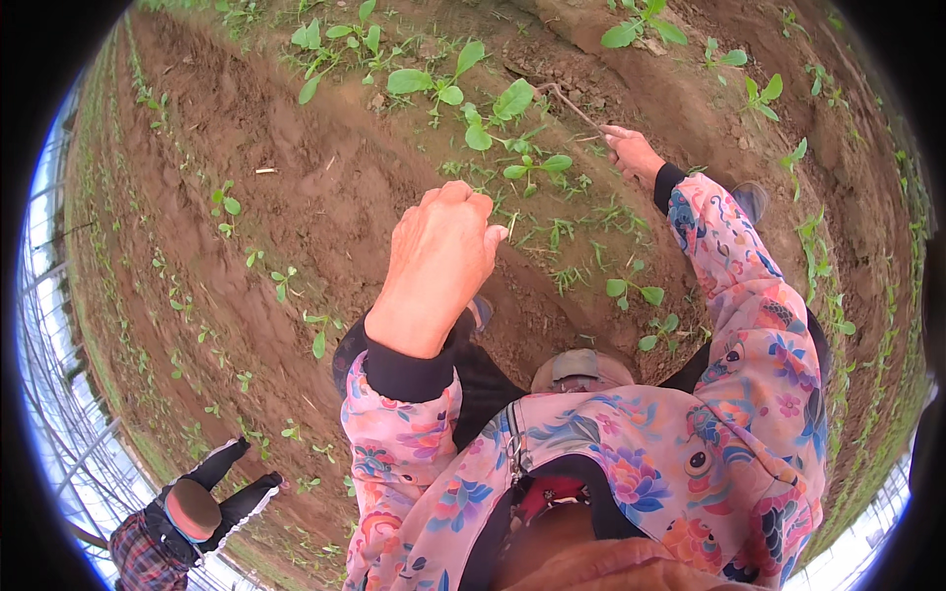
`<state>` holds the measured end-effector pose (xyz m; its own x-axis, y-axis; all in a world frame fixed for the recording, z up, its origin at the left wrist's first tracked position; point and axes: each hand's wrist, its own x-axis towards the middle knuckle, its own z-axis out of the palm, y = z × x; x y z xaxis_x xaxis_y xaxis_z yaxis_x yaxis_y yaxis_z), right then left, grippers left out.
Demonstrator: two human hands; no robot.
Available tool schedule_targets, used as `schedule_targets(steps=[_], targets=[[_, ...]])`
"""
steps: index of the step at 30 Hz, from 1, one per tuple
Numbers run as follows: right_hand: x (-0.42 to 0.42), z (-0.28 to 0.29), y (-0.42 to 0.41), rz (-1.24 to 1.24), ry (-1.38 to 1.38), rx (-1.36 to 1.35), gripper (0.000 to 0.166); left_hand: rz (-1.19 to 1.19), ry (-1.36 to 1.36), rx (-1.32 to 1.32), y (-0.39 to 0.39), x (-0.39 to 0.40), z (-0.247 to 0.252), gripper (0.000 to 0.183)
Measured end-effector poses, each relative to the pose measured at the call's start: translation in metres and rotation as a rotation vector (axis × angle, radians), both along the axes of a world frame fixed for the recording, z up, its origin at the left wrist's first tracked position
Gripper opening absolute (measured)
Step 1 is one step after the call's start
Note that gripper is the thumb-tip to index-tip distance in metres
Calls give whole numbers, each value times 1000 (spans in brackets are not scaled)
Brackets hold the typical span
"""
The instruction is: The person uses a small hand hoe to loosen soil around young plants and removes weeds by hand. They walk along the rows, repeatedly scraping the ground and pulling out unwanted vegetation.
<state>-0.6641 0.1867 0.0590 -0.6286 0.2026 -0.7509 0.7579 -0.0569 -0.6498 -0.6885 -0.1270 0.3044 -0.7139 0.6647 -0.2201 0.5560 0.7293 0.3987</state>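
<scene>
My right hand (pixel 634 155) grips a thin, rusty-looking hand tool (pixel 576 108) with a bent metal shank. Its far end meets the soil beside a leafy green seedling (pixel 511 102). Nearer the camera, my left hand (pixel 441 258) hovers over the bed, back upward and fingers curled under. A thin green stem (pixel 512 226) shows by the left thumb; whether it is held or lies behind cannot be told, and the palm is hidden. Between the hands grow small grassy weeds (pixel 558 233) and another broad-leaved seedling (pixel 538 168).
More seedlings (pixel 641 28) stand in rows along the brown soil (pixel 288 177). Two young plants (pixel 634 287) grow close before my body. A shoe (pixel 751 201) shows beyond my right sleeve. Another person (pixel 174 517) is low at the lower left, near the greenhouse frame (pixel 81 451).
</scene>
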Motion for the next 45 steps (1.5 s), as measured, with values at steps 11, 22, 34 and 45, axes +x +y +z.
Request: schedule_targets(steps=[11,22,34,45], targets=[[32,-5,38,338,112,433,37,-12,-19,24,4,3,3,18],[44,46,35,323,-171,333,39,5,-14,-7,0,7,1,16],[-14,-62,44,789,200,1145,56,13,-19,-32,4,6,1,17],[73,-50,79,418,375,782,39,-38,11,-18,6,6,2,20]])
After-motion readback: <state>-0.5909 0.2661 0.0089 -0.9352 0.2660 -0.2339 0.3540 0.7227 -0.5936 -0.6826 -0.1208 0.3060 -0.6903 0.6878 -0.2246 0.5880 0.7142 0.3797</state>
